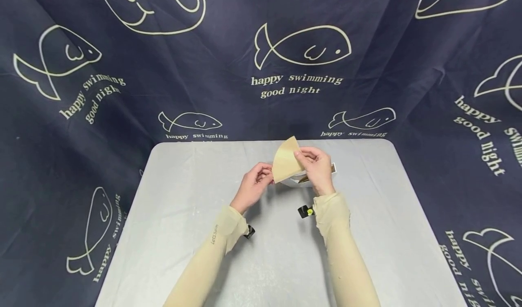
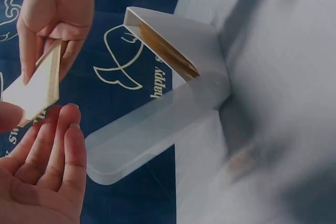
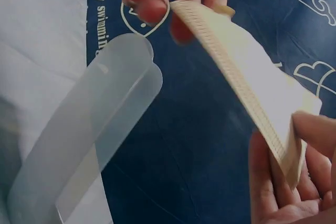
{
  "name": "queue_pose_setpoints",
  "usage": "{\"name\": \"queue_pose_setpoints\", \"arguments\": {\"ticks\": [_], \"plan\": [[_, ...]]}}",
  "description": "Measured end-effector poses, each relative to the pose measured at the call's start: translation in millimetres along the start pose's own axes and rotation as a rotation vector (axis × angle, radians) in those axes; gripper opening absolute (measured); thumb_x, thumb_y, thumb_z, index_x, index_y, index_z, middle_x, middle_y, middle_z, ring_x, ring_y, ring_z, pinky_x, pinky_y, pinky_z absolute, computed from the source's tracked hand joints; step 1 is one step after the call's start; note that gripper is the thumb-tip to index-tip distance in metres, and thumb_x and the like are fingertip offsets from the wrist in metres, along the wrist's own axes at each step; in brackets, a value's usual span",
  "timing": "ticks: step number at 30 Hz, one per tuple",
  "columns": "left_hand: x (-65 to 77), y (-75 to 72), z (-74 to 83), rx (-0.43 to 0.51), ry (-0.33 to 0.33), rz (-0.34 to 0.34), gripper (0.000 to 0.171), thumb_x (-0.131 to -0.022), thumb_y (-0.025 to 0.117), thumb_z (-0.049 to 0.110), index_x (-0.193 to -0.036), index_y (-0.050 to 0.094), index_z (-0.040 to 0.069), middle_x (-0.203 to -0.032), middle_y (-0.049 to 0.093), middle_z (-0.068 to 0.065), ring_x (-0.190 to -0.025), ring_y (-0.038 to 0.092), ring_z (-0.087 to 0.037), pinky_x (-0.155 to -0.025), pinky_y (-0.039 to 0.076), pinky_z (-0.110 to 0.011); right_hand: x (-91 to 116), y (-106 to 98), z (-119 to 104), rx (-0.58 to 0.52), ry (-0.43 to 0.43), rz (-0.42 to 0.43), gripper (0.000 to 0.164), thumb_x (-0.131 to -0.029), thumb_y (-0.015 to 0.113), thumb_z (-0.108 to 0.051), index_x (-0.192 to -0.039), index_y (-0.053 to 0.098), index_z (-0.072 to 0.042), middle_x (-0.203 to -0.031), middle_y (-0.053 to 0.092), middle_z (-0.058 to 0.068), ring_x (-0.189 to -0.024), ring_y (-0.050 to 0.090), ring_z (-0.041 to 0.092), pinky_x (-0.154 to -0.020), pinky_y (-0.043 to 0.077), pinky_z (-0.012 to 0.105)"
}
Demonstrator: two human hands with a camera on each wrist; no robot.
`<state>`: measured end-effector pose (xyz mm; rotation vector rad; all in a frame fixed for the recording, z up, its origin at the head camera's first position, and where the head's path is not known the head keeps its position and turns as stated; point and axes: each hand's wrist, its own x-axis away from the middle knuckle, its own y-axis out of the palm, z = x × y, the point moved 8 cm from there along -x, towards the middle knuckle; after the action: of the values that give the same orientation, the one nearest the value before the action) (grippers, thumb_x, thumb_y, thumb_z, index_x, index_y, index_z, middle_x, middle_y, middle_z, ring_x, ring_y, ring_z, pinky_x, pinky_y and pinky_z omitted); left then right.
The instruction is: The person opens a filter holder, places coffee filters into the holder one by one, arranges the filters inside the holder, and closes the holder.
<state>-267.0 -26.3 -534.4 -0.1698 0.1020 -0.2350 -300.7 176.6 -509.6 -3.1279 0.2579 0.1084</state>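
A tan, fan-shaped paper coffee filter (image 1: 287, 160) with a crimped seam is held up above the table. My right hand (image 1: 319, 165) pinches it near one corner, thumb on its face and fingers behind, as the right wrist view shows. At the opposite corner my left hand (image 1: 256, 182) has the paper between thumb and fingers, the fingers (image 2: 52, 150) fairly extended. Behind and below the hands stands a white holder (image 2: 184, 35) with more brown filters (image 2: 165, 51) inside. Its translucent lid (image 2: 142, 129) sticks out from the front; my right hand partly hides the holder in the head view.
A pale grey table (image 1: 269, 261) carries the holder near its back edge. Dark blue curtains (image 1: 228, 71) with fish drawings hang behind and on both sides. A black wrist camera mount (image 1: 303, 211) shows beside the right sleeve.
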Motion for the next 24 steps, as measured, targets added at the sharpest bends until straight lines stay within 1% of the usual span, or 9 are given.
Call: {"name": "queue_pose_setpoints", "arguments": {"ticks": [2, 4, 7, 11, 15, 17, 19, 22, 24], "plan": [[-1.4, -0.4, 1.2, 0.009, 0.001, 0.013, 0.025, -0.102, 0.065, 0.012, -0.125, 0.064, 0.003, -0.104, 0.073, -0.013, -0.087, 0.072, -0.020, -0.080, 0.060, -0.031, 0.9, -0.3, 1.2, -0.035, -0.006, 0.034, 0.025, -0.091, 0.080, -0.008, -0.108, 0.074, 0.009, -0.085, 0.079, -0.001, -0.071, 0.069, 0.003, -0.064, 0.055, 0.016], [-3.4, -0.1, 3.3, 0.001, 0.010, 0.025, 0.028, -0.102, 0.067, 0.016, -0.127, 0.065, 0.004, -0.104, 0.074, -0.013, -0.087, 0.071, -0.018, -0.079, 0.060, -0.032, 2.2, 2.3, 3.0, -0.072, -0.011, 0.048, 0.024, -0.090, 0.080, -0.007, -0.107, 0.073, 0.009, -0.086, 0.079, 0.001, -0.071, 0.070, 0.003, -0.064, 0.056, 0.016], [-7.5, -0.1, 6.7, -0.068, 0.038, 0.056, 0.023, -0.102, 0.067, 0.020, -0.119, 0.069, 0.004, -0.098, 0.075, -0.011, -0.083, 0.069, -0.015, -0.072, 0.057, -0.027, 4.5, 8.4, 6.5, -0.105, -0.022, 0.051, 0.021, -0.090, 0.081, -0.007, -0.104, 0.074, 0.006, -0.084, 0.079, 0.000, -0.071, 0.070, 0.003, -0.064, 0.056, 0.017], [-10.8, -3.0, 8.7, -0.153, 0.066, 0.105, 0.018, -0.103, 0.067, 0.020, -0.106, 0.073, 0.004, -0.088, 0.073, -0.008, -0.075, 0.061, -0.011, -0.065, 0.050, -0.021, 7.8, 14.8, 9.9, -0.128, -0.026, 0.035, 0.016, -0.089, 0.082, -0.007, -0.101, 0.074, 0.001, -0.083, 0.078, -0.003, -0.072, 0.070, 0.002, -0.064, 0.055, 0.015], [-10.2, -7.0, 9.0, -0.169, 0.070, 0.118, 0.016, -0.102, 0.067, 0.019, -0.105, 0.073, 0.003, -0.085, 0.071, -0.009, -0.071, 0.057, -0.010, -0.063, 0.047, -0.021, 10.0, 12.2, 4.5, -0.157, -0.077, -0.007, 0.019, -0.091, 0.077, 0.000, -0.106, 0.072, 0.009, -0.086, 0.077, -0.006, -0.076, 0.071, 0.003, -0.071, 0.056, 0.016], [-9.9, -8.5, 8.5, -0.172, 0.069, 0.111, 0.017, -0.102, 0.067, 0.019, -0.104, 0.072, 0.003, -0.086, 0.072, -0.009, -0.072, 0.058, -0.010, -0.064, 0.047, -0.021, 10.8, 3.7, -1.1, -0.170, -0.124, -0.023, 0.023, -0.092, 0.074, 0.003, -0.111, 0.068, 0.015, -0.089, 0.078, -0.006, -0.080, 0.072, 0.005, -0.078, 0.058, 0.018], [-9.4, -10.1, 7.7, -0.178, 0.063, 0.105, 0.016, -0.103, 0.066, 0.019, -0.103, 0.072, 0.004, -0.088, 0.072, -0.008, -0.073, 0.058, -0.009, -0.065, 0.047, -0.021, 11.2, -13.2, -6.0, -0.170, -0.167, -0.003, 0.025, -0.094, 0.071, 0.006, -0.115, 0.066, 0.018, -0.091, 0.077, -0.008, -0.084, 0.073, 0.006, -0.083, 0.057, 0.018], [-9.2, -12.5, 6.8, -0.191, 0.058, 0.098, 0.016, -0.103, 0.065, 0.019, -0.102, 0.071, 0.005, -0.087, 0.071, -0.008, -0.074, 0.058, -0.010, -0.066, 0.047, -0.021, 10.4, -49.2, -7.7, -0.188, -0.206, 0.086, 0.026, -0.095, 0.068, 0.007, -0.119, 0.065, 0.016, -0.093, 0.078, -0.006, -0.089, 0.072, 0.008, -0.087, 0.055, 0.018], [-9.1, -14.1, 7.0, -0.195, 0.059, 0.097, 0.015, -0.104, 0.064, 0.020, -0.101, 0.070, 0.006, -0.086, 0.070, -0.007, -0.074, 0.057, -0.011, -0.066, 0.046, -0.022, 8.8, -74.7, -4.1, -0.196, -0.214, 0.159, 0.025, -0.100, 0.064, 0.000, -0.121, 0.066, 0.013, -0.095, 0.077, -0.005, -0.094, 0.071, 0.009, -0.090, 0.054, 0.019]]}}
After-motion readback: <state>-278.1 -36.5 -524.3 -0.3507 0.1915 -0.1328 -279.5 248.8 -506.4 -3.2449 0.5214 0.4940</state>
